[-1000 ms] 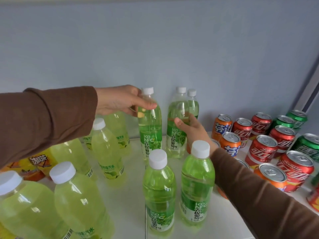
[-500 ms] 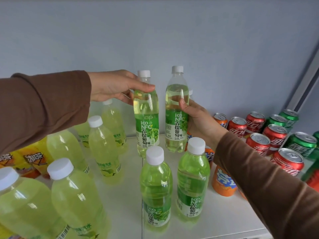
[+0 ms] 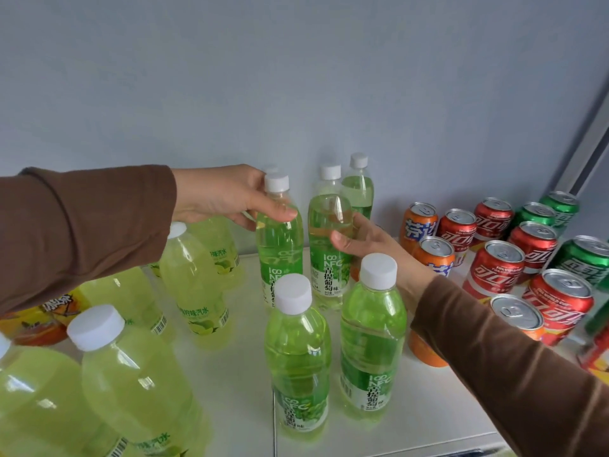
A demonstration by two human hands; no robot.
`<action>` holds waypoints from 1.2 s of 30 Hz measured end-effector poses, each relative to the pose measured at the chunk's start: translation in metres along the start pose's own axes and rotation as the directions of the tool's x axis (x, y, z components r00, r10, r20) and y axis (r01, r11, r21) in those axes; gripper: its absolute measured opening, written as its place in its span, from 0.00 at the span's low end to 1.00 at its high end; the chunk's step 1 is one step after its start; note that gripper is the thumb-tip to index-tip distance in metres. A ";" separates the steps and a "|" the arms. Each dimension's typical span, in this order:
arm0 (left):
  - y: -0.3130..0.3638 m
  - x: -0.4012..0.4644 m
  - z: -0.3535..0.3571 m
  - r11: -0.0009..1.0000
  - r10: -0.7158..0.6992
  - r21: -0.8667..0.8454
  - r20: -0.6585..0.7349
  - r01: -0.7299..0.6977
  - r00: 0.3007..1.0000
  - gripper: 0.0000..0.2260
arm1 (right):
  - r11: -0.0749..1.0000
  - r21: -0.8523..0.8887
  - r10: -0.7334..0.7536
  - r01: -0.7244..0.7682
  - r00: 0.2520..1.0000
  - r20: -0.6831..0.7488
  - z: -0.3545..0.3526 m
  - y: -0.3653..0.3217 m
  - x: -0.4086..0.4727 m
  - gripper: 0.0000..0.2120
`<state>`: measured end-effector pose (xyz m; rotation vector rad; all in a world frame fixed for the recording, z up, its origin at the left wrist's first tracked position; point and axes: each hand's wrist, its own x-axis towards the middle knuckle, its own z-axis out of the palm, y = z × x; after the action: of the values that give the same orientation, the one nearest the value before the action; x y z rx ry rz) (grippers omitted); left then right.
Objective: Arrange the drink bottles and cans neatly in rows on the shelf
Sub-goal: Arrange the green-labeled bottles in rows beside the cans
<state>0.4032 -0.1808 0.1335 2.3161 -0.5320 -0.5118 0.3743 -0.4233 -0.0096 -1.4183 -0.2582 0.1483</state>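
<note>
Only the head view here, so that's all I had to go on. The left hand (image 3: 227,196) was wrapped around the neck of one green grape bottle (image 3: 279,245), thumb across the front, and the right hand (image 3: 369,245) was curled around the shoulder of its twin (image 3: 329,245) just beside it. Both bottles stood upright, long axis vertical, near the back of the white shelf (image 3: 428,417), with a third bottle (image 3: 358,189) tucked behind the right one by the wall. Couldn't really tell if the bases were fully down on the shelf or a hair off it, the front pair of green bottles (image 3: 333,344) partly blocked that. Each hand was right on its own bottle, so no reaching needed; I'd guess the next bit was just nudging them straight back in line with that front pair. Pale lemon bottles (image 3: 194,275) sat to the left, cans (image 3: 494,258) in rows to the right.
</note>
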 end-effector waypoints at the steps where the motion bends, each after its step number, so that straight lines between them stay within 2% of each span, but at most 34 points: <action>1: 0.000 0.000 0.002 1.000 -0.007 0.008 0.005 0.007 1.000 0.17 | 1.000 -0.011 -0.001 0.001 1.000 0.019 -0.002 0.002 -0.001 0.35; 4: -0.003 0.000 0.010 1.000 -0.026 0.005 0.015 0.026 1.000 0.18 | 0.999 -0.034 0.013 -0.012 0.999 0.032 -0.004 0.008 -0.001 0.27; 8: -0.008 0.002 0.018 1.000 -0.030 0.003 0.037 0.030 0.999 0.19 | 0.994 -0.107 0.042 -0.037 0.998 0.044 -0.008 0.019 0.001 0.39; 12: -0.008 0.001 0.019 1.000 -0.026 0.001 0.040 0.026 0.999 0.20 | 0.990 -0.132 0.052 -0.048 0.998 0.024 -0.004 0.012 -0.003 0.24; 14: -0.007 0.000 0.019 1.000 -0.027 0.014 0.046 0.026 0.999 0.20 | 0.989 -0.144 0.038 -0.034 0.999 0.024 -0.006 0.013 -0.004 0.21; 15: -0.006 -0.001 0.020 0.999 -0.028 0.023 0.051 0.027 0.998 0.20 | 0.988 -0.154 0.020 -0.016 0.999 0.025 -0.006 0.015 -0.004 0.26; 17: -0.005 -0.001 0.020 0.999 -0.035 0.041 0.058 0.033 0.998 0.21 | 0.983 -0.183 0.013 -0.006 0.999 0.034 -0.007 0.015 -0.004 0.42; 18: -0.004 -0.001 0.020 0.998 -0.038 0.045 0.062 0.035 0.997 0.21 | 0.980 -0.197 0.017 -0.011 0.999 0.027 -0.008 0.016 -0.005 0.45; 19: -0.004 -0.002 0.020 0.998 -0.038 0.045 0.067 0.035 0.997 0.21 | 0.978 -0.207 0.019 -0.015 1.000 0.018 -0.007 0.015 -0.005 0.43; 22: -0.003 -0.001 0.021 0.999 -0.028 0.041 0.074 0.025 0.997 0.20 | 0.983 -0.184 0.011 -0.014 1.000 -0.016 -0.004 0.012 -0.009 0.18; 24: -0.003 0.000 0.021 0.999 -0.016 0.039 0.080 0.013 0.997 0.18 | 0.983 -0.180 0.014 -0.016 1.000 -0.010 -0.002 0.008 -0.011 0.16; 25: -0.003 0.000 0.021 0.999 -0.013 0.039 0.086 0.010 0.996 0.17 | 0.983 -0.185 0.010 -0.009 1.000 0.002 0.000 0.006 -0.012 0.18; 27: -0.003 -0.001 0.020 0.999 -0.008 0.046 0.101 0.003 0.995 0.17 | 0.979 -0.206 0.005 -0.002 1.000 0.018 0.005 0.000 -0.017 0.38; 29: -0.004 -0.002 0.018 0.998 -0.010 0.056 0.112 0.003 0.994 0.17 | 0.983 -0.185 -0.002 0.008 1.000 0.029 0.004 -0.001 -0.021 0.47; 36: 0.000 -0.006 0.015 0.996 -0.068 0.059 0.152 0.060 0.986 0.20 | 0.986 -0.161 0.060 -0.052 0.997 0.045 0.005 -0.007 -0.024 0.49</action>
<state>0.3905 -0.1860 0.1248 2.3635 -0.5522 -0.7201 0.3495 -0.4260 -0.0043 -1.5832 -0.2763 0.2128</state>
